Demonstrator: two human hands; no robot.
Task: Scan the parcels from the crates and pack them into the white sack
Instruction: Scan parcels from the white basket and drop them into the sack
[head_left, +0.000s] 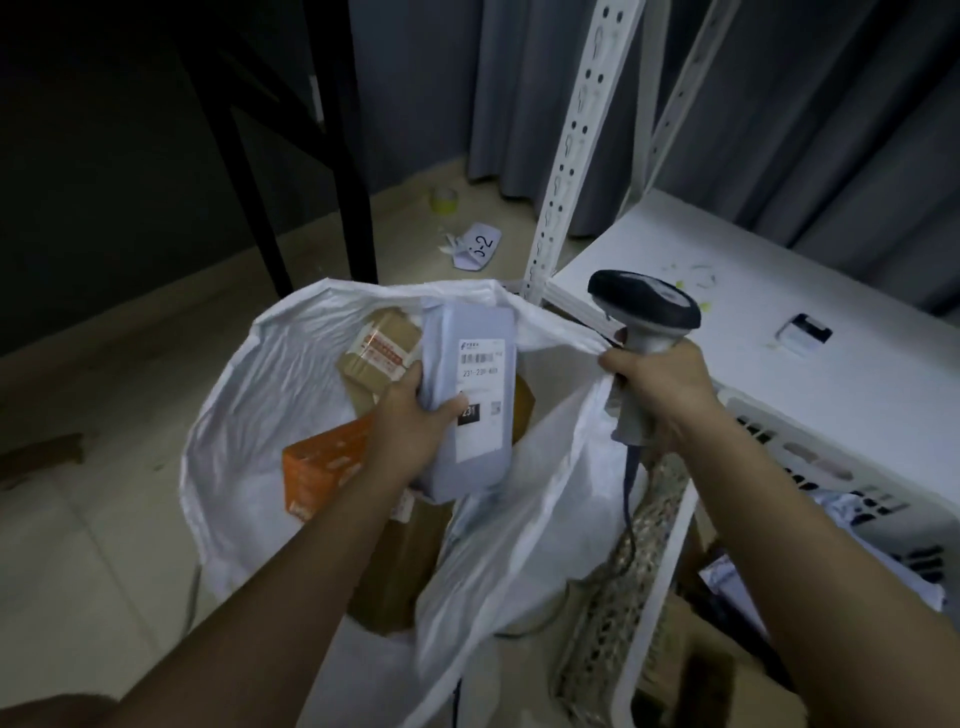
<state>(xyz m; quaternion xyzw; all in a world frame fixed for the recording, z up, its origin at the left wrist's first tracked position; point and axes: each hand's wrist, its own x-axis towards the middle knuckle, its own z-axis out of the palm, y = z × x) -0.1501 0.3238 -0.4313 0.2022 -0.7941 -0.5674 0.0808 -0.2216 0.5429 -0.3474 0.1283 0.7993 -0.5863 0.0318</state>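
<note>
My left hand (410, 415) grips a pale blue-grey parcel (467, 395) with a white barcode label, held over the open mouth of the white sack (249, 395). Inside the sack lie a taped brown box (379, 348), an orange box (324, 473) and a larger brown carton (400, 566). My right hand (660, 389) holds the grey barcode scanner (644, 312) by its handle and also pinches the sack's right rim, keeping it open. A white slotted crate (810, 467) stands at the right with wrapped parcels inside.
A white shelf top (691, 249) with a small white device (805, 332) is behind the scanner, beside a perforated white upright (566, 150). On the tiled floor lie a tape roll (445, 199) and paper scraps (475, 247). Black table legs (353, 171) stand behind the sack.
</note>
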